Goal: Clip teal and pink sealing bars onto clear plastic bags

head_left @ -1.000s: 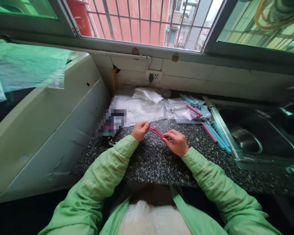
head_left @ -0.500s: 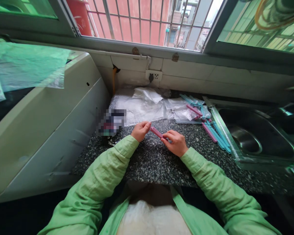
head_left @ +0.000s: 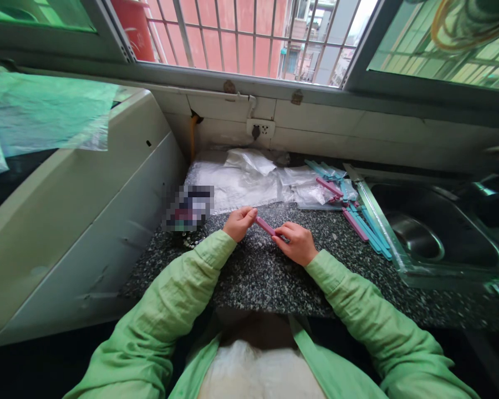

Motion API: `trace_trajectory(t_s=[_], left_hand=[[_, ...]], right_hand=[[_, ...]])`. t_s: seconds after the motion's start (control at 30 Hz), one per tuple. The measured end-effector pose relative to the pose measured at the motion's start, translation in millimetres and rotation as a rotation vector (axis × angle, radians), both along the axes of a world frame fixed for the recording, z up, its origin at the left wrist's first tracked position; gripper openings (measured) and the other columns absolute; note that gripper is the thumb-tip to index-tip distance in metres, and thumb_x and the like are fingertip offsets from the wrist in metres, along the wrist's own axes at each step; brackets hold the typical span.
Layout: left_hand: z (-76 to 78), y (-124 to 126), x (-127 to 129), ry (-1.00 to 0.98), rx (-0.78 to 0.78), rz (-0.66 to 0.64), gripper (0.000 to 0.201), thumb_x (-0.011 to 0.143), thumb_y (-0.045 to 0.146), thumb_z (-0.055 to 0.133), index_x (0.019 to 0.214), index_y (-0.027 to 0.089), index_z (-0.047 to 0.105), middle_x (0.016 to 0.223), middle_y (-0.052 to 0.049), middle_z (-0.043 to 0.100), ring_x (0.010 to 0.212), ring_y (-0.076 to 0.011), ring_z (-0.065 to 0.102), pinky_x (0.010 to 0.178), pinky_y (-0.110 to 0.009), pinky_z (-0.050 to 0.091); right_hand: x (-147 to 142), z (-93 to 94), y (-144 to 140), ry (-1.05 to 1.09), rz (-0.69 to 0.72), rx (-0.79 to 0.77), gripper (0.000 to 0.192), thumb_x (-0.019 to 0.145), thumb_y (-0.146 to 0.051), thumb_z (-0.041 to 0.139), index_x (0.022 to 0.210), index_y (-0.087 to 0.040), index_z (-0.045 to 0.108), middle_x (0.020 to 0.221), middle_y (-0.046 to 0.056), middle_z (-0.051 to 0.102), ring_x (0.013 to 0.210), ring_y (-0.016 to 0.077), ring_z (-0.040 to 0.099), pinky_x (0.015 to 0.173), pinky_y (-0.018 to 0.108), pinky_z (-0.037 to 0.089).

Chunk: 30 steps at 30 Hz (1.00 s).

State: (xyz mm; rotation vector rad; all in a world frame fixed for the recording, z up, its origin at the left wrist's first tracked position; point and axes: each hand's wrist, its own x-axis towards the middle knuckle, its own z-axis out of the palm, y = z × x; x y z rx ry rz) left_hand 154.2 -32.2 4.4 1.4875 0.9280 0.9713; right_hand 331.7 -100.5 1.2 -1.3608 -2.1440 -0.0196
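Between my two hands, above the speckled stone counter (head_left: 266, 282), is a narrow pink bag-sealing clip (head_left: 265, 226). My left hand (head_left: 240, 223) pinches its far-left end between thumb and fingers. Closed around the near-right end is my right hand (head_left: 297, 241), whose fingers cover that part of the clip. To the right lie more clips, pink ones (head_left: 355, 223) and blue ones (head_left: 372, 233), some on top of clear plastic packets (head_left: 311, 194).
Behind my hands lies a white plastic bag (head_left: 233, 180), near a wall socket (head_left: 261, 128) with a plug in it. A blurred-out item (head_left: 189, 208) is at the left. The metal sink (head_left: 432, 221) borders the right side; a large pale appliance (head_left: 120, 221) stands left.
The pink bag-sealing clip has turned slightly in my fingers, and my right hand has shifted a little to the left. Otherwise things look the same.
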Motion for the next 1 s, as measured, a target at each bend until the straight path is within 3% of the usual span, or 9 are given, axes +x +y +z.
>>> trace_trajectory(t_s=[0.67,0.83,1.0], left_hand=[[-2.1,0.9,-0.4,0.02,0.022,0.013,0.047,0.069,0.06,0.046,0.05,0.019,0.034,0.044,0.007,0.026,0.042,-0.0062,0.026,0.042,-0.022,0.022],[4.5,-1.1,-2.4,0.107,0.077,0.081,0.047,0.068,0.062,0.044,0.053,0.018,0.037,0.046,0.006,0.029,0.045,-0.0066,0.026,0.044,-0.022,0.022],[9.2,-8.3,2.7,0.237,0.15,0.063,0.04,0.065,0.054,0.054,0.056,0.016,0.045,0.05,0.005,0.037,0.05,-0.0073,0.032,0.049,-0.022,0.027]], right_hand=[[-5.8,-4.4,1.9,-0.084,-0.026,0.062,0.012,0.074,-0.025,0.055,0.063,-0.02,0.057,0.063,-0.001,0.058,0.061,0.0108,0.052,0.057,0.022,0.035],[-5.1,-1.5,1.2,-0.052,-0.08,0.101,0.012,0.073,-0.025,0.055,0.062,-0.02,0.056,0.062,-0.001,0.058,0.06,0.0108,0.052,0.056,0.022,0.034],[-4.3,0.3,0.8,-0.048,-0.12,0.125,0.013,0.073,-0.024,0.054,0.061,-0.02,0.055,0.061,0.0,0.058,0.061,0.0113,0.052,0.057,0.023,0.034]])
